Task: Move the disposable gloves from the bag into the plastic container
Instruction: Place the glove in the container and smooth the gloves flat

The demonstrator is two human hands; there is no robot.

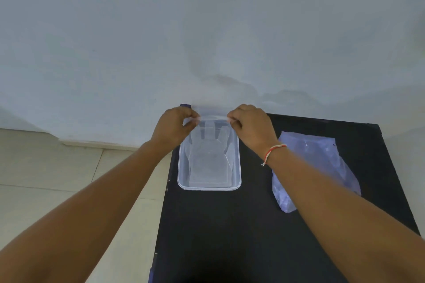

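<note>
A clear rectangular plastic container [238,167] stands on a black table [230,225], near its far left corner. A thin see-through disposable glove [210,133] hangs fingers-down over the container's far end. My left hand [173,127] pinches its cuff on the left and my right hand [251,127] pinches it on the right, stretching the cuff flat between them. A crumpled translucent bluish bag [317,163] lies on the table to the right of the container, partly under my right forearm.
A pale wall rises directly behind the table. Tiled floor [57,179] lies to the left, below the table's left edge. A thread bracelet circles my right wrist [273,151].
</note>
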